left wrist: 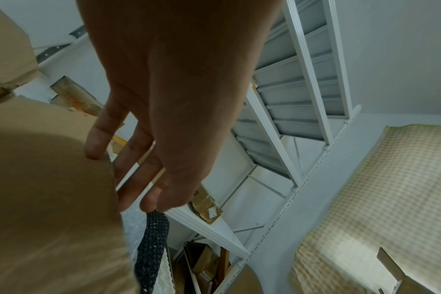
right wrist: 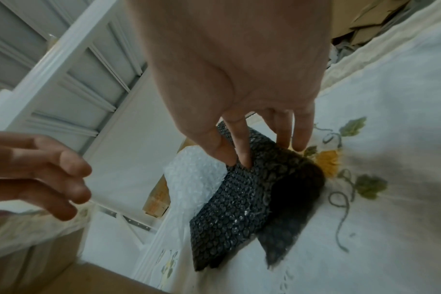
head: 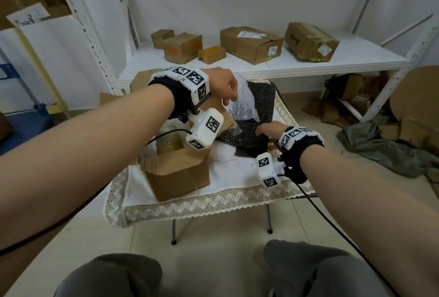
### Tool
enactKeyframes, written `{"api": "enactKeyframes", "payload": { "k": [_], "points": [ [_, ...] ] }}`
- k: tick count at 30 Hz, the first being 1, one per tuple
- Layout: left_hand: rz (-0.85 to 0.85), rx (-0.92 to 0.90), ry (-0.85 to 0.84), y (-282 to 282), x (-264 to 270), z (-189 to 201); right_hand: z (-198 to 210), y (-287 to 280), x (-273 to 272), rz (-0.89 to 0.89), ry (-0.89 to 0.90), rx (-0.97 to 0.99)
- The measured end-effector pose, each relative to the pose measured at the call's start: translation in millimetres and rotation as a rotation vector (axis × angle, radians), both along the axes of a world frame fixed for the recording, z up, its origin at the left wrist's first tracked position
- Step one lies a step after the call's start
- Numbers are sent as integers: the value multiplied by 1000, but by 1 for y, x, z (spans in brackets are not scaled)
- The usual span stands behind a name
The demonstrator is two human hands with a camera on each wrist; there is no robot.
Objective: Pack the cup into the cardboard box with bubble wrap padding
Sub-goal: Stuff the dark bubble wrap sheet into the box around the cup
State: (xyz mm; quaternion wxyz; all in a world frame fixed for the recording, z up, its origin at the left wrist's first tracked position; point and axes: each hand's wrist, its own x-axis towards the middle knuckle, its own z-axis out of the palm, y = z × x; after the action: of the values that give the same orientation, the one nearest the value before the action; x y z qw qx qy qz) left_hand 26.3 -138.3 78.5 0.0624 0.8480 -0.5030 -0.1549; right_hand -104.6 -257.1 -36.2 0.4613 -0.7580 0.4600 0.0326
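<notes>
An open cardboard box (head: 178,174) stands on the small table's left side. The cup (head: 169,140), a yellowish glass, stands just behind it, partly hidden by my left wrist camera. A sheet of clear bubble wrap (head: 242,104) stands crumpled against a dark bubble wrap sheet (head: 257,111) at the table's back. My right hand (head: 263,130) pinches the dark sheet (right wrist: 229,208) between thumb and forefinger (right wrist: 242,153). My left hand (head: 229,98) hovers beside the clear wrap (right wrist: 194,177), fingers (right wrist: 71,189) loosely curled and empty. One finger (left wrist: 96,147) touches a box flap (left wrist: 50,199).
A white embroidered cloth with a lace edge (head: 213,204) covers the folding table. Behind it a white shelf (head: 308,64) carries several taped cardboard boxes (head: 251,45). Flattened cardboard and a grey cloth (head: 389,154) lie on the floor to the right. My knees are below the table's front.
</notes>
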Motion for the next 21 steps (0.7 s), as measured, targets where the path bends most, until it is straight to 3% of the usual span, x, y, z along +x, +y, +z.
{"api": "enactKeyframes", "payload": {
  "k": [7,15,21],
  "points": [
    [26,-3,40,5,-3,8,2,-4,-6,-47,-165,-4],
    [42,-25,51,14,-11,19,30,1,-6,-210,-632,-376],
    [92,-100,178,26,-18,28,66,8,-6,-251,-894,-501]
  ]
}}
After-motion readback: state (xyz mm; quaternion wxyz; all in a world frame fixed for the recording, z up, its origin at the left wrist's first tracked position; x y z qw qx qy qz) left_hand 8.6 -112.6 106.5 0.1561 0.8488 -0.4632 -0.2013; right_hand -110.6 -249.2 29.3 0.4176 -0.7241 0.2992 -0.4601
